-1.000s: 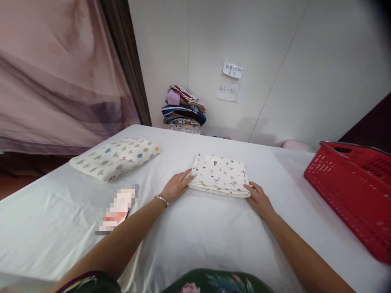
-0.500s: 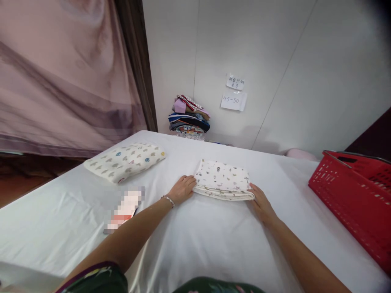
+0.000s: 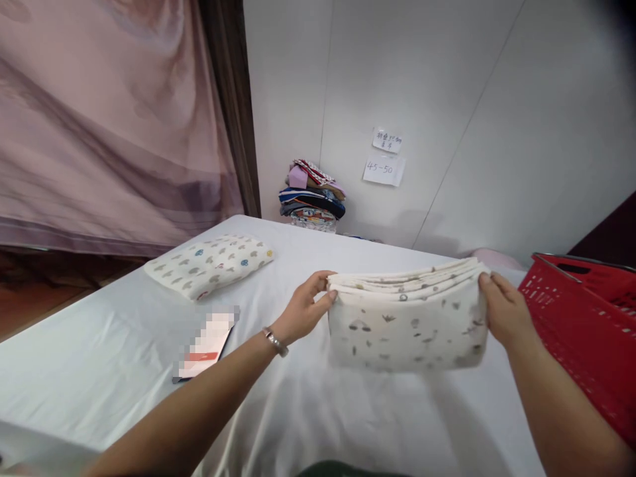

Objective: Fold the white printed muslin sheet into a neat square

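Note:
A folded white cloth (image 3: 402,328) with small grey and brown prints is held up above the white-covered bed between my two hands. Its stacked layers show along the top edge, and its lower part is slightly blurred. My left hand (image 3: 309,306) pinches the upper left corner between thumb and fingers; a bracelet circles that wrist. At the upper right corner, my right hand (image 3: 507,310) grips the cloth, thumb in front. The cloth hangs down from this grip, tilted a little up toward the right.
On the bed (image 3: 278,411) lie a small patterned pillow (image 3: 211,265) and a phone-like object (image 3: 209,341) with a pixelated face. A red plastic basket (image 3: 586,338) stands at the right. A pile of folded fabrics (image 3: 313,199) rises behind the bed, below paper notes (image 3: 383,170).
The folded cloth was lying on the bed with my hands at its sides. Now both hands have lifted it and carried it right and toward me, its printed face hanging down.

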{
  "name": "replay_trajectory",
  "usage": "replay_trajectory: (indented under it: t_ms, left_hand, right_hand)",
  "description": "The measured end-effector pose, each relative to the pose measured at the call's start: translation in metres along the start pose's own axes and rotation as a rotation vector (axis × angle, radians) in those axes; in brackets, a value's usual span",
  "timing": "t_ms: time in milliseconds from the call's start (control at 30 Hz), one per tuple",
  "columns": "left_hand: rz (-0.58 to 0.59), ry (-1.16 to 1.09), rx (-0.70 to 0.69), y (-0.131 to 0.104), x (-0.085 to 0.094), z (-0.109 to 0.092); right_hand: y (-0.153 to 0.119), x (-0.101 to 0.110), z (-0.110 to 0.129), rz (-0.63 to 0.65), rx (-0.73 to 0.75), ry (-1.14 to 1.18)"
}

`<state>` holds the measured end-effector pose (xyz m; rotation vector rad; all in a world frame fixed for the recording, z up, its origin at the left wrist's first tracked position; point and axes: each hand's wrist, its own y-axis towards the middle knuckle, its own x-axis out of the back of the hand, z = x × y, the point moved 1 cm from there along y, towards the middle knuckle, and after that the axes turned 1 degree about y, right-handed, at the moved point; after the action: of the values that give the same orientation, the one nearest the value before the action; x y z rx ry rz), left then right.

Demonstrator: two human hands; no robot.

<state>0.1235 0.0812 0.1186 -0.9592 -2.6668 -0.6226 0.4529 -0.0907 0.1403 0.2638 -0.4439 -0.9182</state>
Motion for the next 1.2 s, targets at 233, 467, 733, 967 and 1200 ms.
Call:
replay_trajectory:
  t_ms: [233, 467, 733, 967, 1200]
  left_hand:
    - [0.018, -0.421, 0.533, -0.028, -0.018, 0.057]
    - [-0.085, -0.040, 0.633, -0.020, -0.014, 0.112]
    - [-0.043, 0.146, 0.642, -0.006, -0.006, 0.136]
    - [-0.035, 0.026, 0.656, -0.009, -0.005, 0.126]
    - [-0.034, 0.307, 0.531, -0.014, -0.009, 0.125]
  right_hand:
    - [0.014, -0.060, -0.031, 0.416, -0.455, 0.026]
    - [0.006, -0.139, -0.094, 0.496, -0.544, -0.279]
    - [0.024, -0.156, -0.110, 0.452, -0.360, -0.420]
    - [0.017, -0.161, -0.118, 0.439, -0.275, -0.449]
    - [0.014, -0.160, -0.125, 0.425, -0.156, -0.435]
